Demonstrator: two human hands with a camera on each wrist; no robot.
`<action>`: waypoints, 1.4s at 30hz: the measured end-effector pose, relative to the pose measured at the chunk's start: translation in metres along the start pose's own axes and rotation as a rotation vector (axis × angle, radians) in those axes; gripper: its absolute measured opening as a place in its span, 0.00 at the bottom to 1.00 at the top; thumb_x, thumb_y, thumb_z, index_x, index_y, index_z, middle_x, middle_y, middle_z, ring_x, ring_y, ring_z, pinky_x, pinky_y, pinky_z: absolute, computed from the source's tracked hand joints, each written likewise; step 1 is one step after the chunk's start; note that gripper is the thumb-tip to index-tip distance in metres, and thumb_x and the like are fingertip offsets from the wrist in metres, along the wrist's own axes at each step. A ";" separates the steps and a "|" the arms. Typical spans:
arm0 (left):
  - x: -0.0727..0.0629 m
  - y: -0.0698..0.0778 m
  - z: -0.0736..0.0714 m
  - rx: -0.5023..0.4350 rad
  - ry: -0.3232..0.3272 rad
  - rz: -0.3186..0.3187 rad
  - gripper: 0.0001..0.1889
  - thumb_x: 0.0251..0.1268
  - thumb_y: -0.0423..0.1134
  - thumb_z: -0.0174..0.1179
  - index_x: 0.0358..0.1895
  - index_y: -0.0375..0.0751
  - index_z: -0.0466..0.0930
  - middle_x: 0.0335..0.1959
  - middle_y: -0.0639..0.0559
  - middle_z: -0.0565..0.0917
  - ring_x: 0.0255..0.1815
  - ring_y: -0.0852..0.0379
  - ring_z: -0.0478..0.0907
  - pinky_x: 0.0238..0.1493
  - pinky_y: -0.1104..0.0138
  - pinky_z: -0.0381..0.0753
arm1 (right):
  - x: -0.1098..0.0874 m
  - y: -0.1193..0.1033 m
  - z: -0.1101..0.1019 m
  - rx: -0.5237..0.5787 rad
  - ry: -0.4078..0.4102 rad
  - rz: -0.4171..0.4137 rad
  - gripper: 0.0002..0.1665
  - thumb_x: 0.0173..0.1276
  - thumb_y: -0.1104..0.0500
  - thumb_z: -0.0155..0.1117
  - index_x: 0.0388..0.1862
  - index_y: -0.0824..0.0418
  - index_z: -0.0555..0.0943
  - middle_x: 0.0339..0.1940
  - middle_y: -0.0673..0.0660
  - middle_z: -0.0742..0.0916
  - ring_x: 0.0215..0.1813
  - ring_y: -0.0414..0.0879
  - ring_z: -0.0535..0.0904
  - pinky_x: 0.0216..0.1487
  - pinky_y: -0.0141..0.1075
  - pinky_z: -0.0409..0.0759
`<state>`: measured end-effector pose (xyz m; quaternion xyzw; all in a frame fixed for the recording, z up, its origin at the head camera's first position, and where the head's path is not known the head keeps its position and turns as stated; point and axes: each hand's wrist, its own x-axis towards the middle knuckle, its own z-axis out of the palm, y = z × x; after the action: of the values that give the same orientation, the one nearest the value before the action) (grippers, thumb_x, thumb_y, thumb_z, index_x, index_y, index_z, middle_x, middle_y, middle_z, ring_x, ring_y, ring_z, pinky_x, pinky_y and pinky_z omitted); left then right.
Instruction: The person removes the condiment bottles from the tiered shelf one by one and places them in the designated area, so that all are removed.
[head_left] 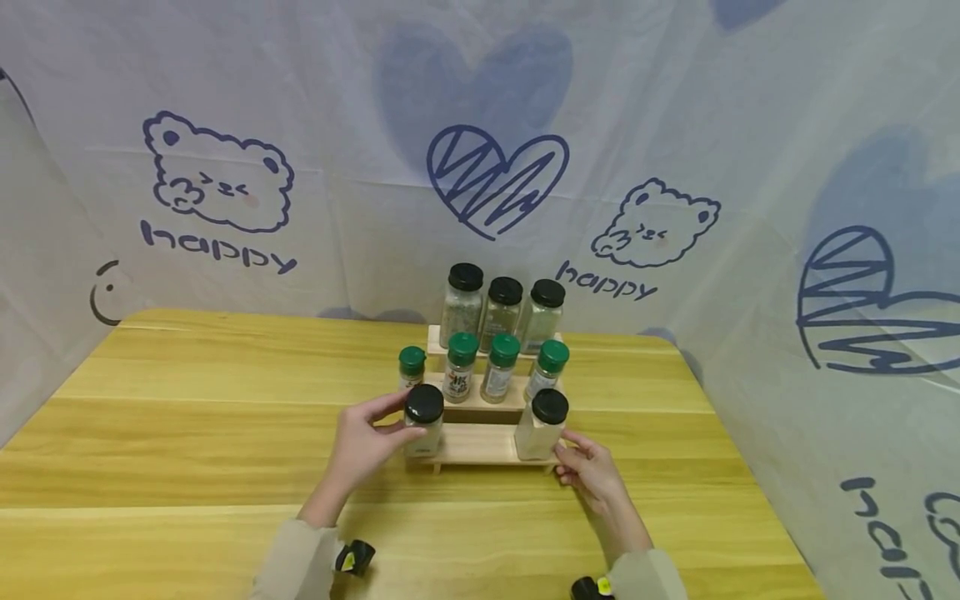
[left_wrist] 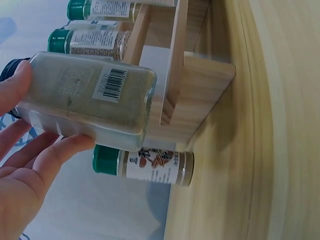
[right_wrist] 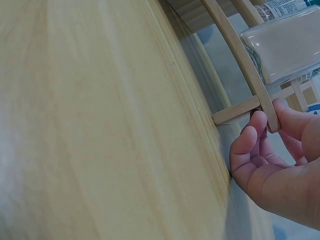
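Note:
My left hand grips a square glass spice jar with a black lid, at the left end of the rack's front tier. In the left wrist view the thumb lies near the lid, fingers around the opposite side, and a barcode label faces the camera. My right hand pinches the right end of the wooden spice rack's front shelf between thumb and fingers, as the right wrist view shows. Just above these fingers, a second black-lidded jar stands on the shelf's right end.
Three green-lidded jars stand on the middle tier, and three taller black-lidded jars on the top one. Another green-lidded jar is on the table beside the rack's left side. A printed cloth hangs behind the wooden table.

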<state>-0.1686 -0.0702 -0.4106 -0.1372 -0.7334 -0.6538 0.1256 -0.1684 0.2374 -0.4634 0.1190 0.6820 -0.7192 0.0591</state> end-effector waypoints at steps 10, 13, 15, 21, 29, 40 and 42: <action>0.000 -0.004 -0.012 -0.024 0.032 -0.033 0.24 0.37 0.24 0.70 0.45 0.26 0.77 0.44 0.35 0.79 0.46 0.44 0.76 0.38 0.68 0.79 | 0.000 -0.002 0.000 -0.001 -0.004 0.008 0.24 0.64 0.71 0.52 0.60 0.75 0.64 0.23 0.54 0.79 0.21 0.39 0.74 0.19 0.26 0.73; 0.001 -0.006 -0.016 -0.031 0.050 -0.060 0.24 0.37 0.25 0.70 0.45 0.26 0.77 0.44 0.35 0.79 0.45 0.45 0.76 0.38 0.69 0.79 | 0.000 -0.002 0.000 0.002 0.001 0.010 0.24 0.64 0.71 0.52 0.59 0.76 0.64 0.22 0.54 0.79 0.21 0.39 0.74 0.18 0.26 0.73; 0.001 -0.007 -0.018 -0.028 0.059 -0.075 0.25 0.37 0.25 0.70 0.46 0.26 0.77 0.44 0.35 0.79 0.45 0.45 0.76 0.38 0.69 0.78 | 0.000 -0.002 0.000 0.002 0.002 0.010 0.24 0.64 0.71 0.52 0.59 0.76 0.64 0.22 0.54 0.79 0.21 0.39 0.74 0.18 0.26 0.73; 0.002 -0.014 -0.024 -0.005 0.074 -0.104 0.25 0.37 0.25 0.70 0.46 0.26 0.76 0.45 0.35 0.78 0.46 0.45 0.76 0.39 0.69 0.78 | -0.001 -0.002 0.001 0.000 0.008 0.020 0.23 0.64 0.71 0.51 0.59 0.75 0.65 0.22 0.54 0.79 0.21 0.39 0.74 0.18 0.26 0.73; 0.007 -0.020 -0.029 -0.020 0.084 -0.117 0.25 0.40 0.26 0.69 0.48 0.27 0.76 0.46 0.35 0.77 0.48 0.45 0.76 0.40 0.70 0.77 | -0.003 -0.002 0.000 0.006 0.006 0.015 0.25 0.64 0.70 0.52 0.60 0.75 0.63 0.22 0.53 0.79 0.21 0.39 0.74 0.18 0.26 0.73; 0.015 -0.031 -0.033 0.020 0.096 -0.094 0.25 0.42 0.22 0.66 0.50 0.25 0.73 0.49 0.34 0.75 0.51 0.44 0.73 0.43 0.70 0.76 | -0.001 -0.002 0.001 0.014 0.004 0.013 0.25 0.64 0.71 0.51 0.60 0.76 0.63 0.22 0.53 0.79 0.21 0.39 0.74 0.18 0.26 0.73; 0.016 -0.032 -0.033 0.021 0.099 -0.089 0.26 0.43 0.21 0.65 0.51 0.24 0.72 0.50 0.34 0.74 0.52 0.43 0.72 0.43 0.70 0.75 | -0.001 -0.002 0.001 0.015 0.003 0.011 0.25 0.64 0.71 0.52 0.60 0.76 0.63 0.22 0.53 0.79 0.21 0.39 0.74 0.19 0.26 0.73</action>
<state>-0.1955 -0.1060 -0.4307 -0.0705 -0.7385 -0.6570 0.1340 -0.1678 0.2363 -0.4610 0.1243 0.6761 -0.7237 0.0609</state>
